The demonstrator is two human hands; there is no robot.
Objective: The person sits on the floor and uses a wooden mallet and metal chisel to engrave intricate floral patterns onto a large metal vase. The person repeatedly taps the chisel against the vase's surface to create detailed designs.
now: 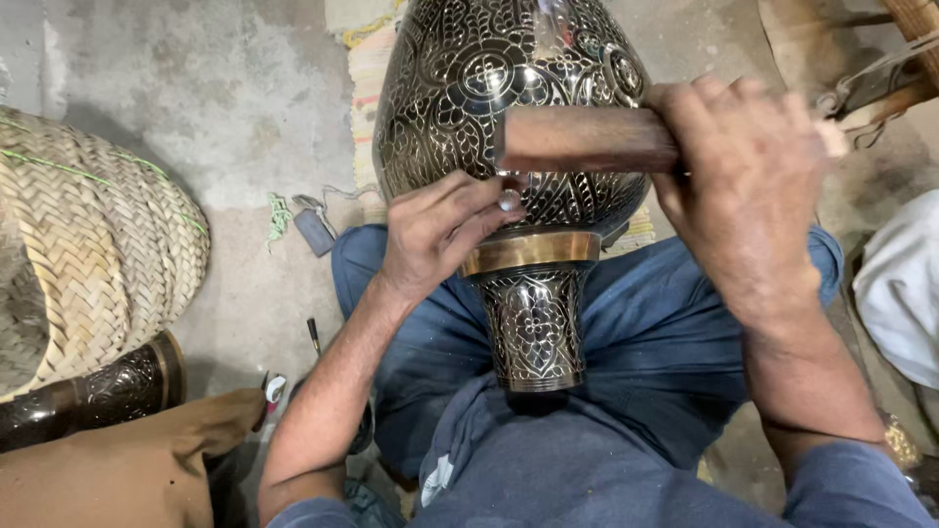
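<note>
Engraved metal of a large vase [509, 117], laid across the lap, was steadied beneath the left hand [440, 235], whose fingers were pinched shut on a small chisel [510, 199]. Just above it, a wooden mallet [587, 140] was gripped tight in the right hand [748, 186], seemingly for striking.

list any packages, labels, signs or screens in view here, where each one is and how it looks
No packages, signs or screens.
White mark: a small pale patch on the person's blue shirt, low in the middle, too small to make out.
Small grey flat thing: on the concrete floor left of the engraved metal vase, a cord attached; cannot tell what it is.
</note>
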